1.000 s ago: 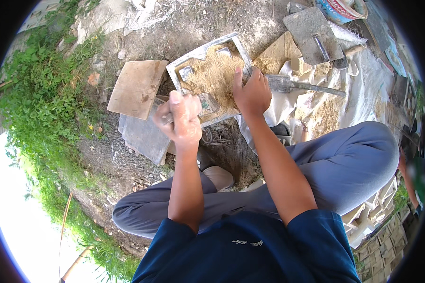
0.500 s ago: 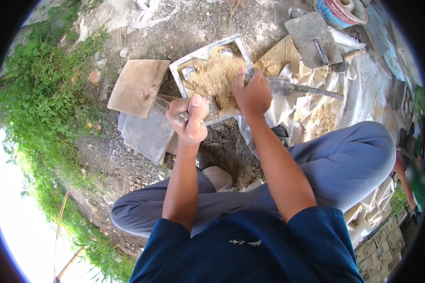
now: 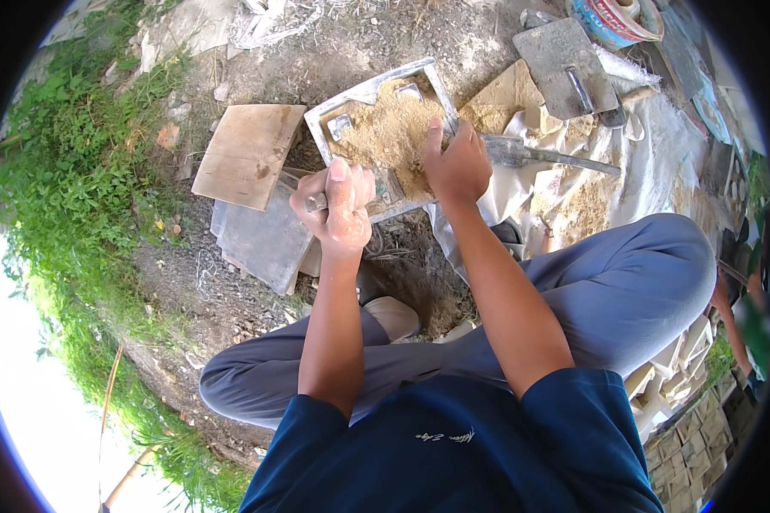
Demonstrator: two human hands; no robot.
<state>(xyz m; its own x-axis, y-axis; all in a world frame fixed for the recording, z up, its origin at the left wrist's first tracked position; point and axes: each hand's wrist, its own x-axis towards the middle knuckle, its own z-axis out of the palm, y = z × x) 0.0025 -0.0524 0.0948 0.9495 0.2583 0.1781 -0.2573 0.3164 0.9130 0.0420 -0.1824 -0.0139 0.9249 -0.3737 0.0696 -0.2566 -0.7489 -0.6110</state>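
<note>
A pale rectangular mould frame (image 3: 364, 89) lies in front of me, filled with loose sandy mix (image 3: 393, 128). Small grey pieces poke out of the mix near its corners. At the frame's near left corner, my left hand (image 3: 338, 208) is closed in a fist around a tool's round handle (image 3: 315, 202). A flat greyish blade (image 3: 390, 185) shows just beyond its knuckles, over the mix, like a trowel's; most of the tool is hidden. My right hand (image 3: 459, 169) is closed on the frame's right side, thumb on top, fingers mostly hidden.
Left of the frame lie a tan board (image 3: 246, 156) and grey slabs (image 3: 261, 244). To the right are a flat spade-like tool (image 3: 522, 154), a sandy white sheet (image 3: 650, 162), a plate with a handle (image 3: 564, 68) and a bucket (image 3: 611, 26). Another person's arm (image 3: 728, 321) shows far right.
My left hand has shifted slightly left and away from me with the tool, uncovering a little more of the frame's near corner. My right hand stays on the frame's right side.
</note>
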